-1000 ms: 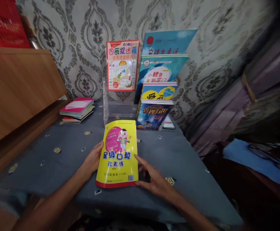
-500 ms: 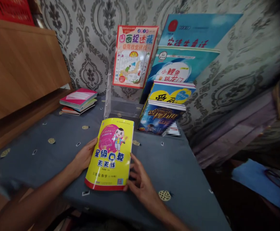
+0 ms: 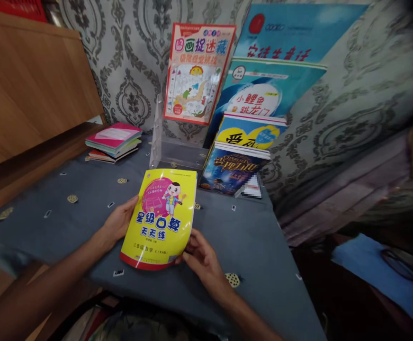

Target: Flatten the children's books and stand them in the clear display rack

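A yellow workbook (image 3: 160, 218) with a pink circle and a cartoon child on its cover is held just above the grey-blue tablecloth (image 3: 249, 237). My left hand (image 3: 119, 220) grips its left edge, fingers curled under it. My right hand (image 3: 199, 255) pinches its lower right corner, which is lifted. Straight behind the book stands a clear acrylic stand (image 3: 171, 151) with tiers; a red-framed picture book (image 3: 197, 73) sits in its top left slot.
On the stand's right side lean several books: two large blue ones (image 3: 281, 42), a yellow-and-blue one (image 3: 249, 135) and a dark starry one (image 3: 231, 170). A small stack of books (image 3: 113, 142) lies at the back left. A wooden panel (image 3: 25, 85) borders the left.
The yellow workbook has lifted and tilted left. My right hand moved from lying beside it to gripping its lower right corner. The view has shifted closer to the stand.
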`<state>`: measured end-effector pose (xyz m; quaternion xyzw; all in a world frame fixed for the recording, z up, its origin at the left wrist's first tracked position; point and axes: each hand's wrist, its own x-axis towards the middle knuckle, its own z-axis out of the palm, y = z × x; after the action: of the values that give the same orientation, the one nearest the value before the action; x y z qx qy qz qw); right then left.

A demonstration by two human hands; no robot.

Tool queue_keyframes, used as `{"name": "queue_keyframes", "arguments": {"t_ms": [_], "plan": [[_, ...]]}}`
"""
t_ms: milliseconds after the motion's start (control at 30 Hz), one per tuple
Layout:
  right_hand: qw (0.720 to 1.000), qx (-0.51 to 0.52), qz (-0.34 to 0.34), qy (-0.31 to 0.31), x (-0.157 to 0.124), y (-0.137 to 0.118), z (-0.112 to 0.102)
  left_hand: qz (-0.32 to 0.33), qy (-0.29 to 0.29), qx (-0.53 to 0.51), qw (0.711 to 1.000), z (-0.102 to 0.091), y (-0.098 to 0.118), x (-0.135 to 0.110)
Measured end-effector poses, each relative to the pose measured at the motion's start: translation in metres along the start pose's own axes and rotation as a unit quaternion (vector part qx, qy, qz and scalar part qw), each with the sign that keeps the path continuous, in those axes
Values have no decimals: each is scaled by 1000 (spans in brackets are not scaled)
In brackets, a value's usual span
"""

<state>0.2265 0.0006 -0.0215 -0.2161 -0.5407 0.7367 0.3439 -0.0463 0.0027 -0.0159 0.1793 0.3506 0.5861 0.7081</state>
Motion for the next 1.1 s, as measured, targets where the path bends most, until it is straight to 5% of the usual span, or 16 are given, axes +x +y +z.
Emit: {"name": "queue_keyframes", "arguments": {"t_ms": [633, 1100], "plan": [[996, -66, -29, 53, 8, 1, -10, 31, -82, 34, 996, 5, 2, -6], [998, -26, -6, 59, 8, 2, -10, 33, -82, 43, 995, 6, 2, -6]]}}
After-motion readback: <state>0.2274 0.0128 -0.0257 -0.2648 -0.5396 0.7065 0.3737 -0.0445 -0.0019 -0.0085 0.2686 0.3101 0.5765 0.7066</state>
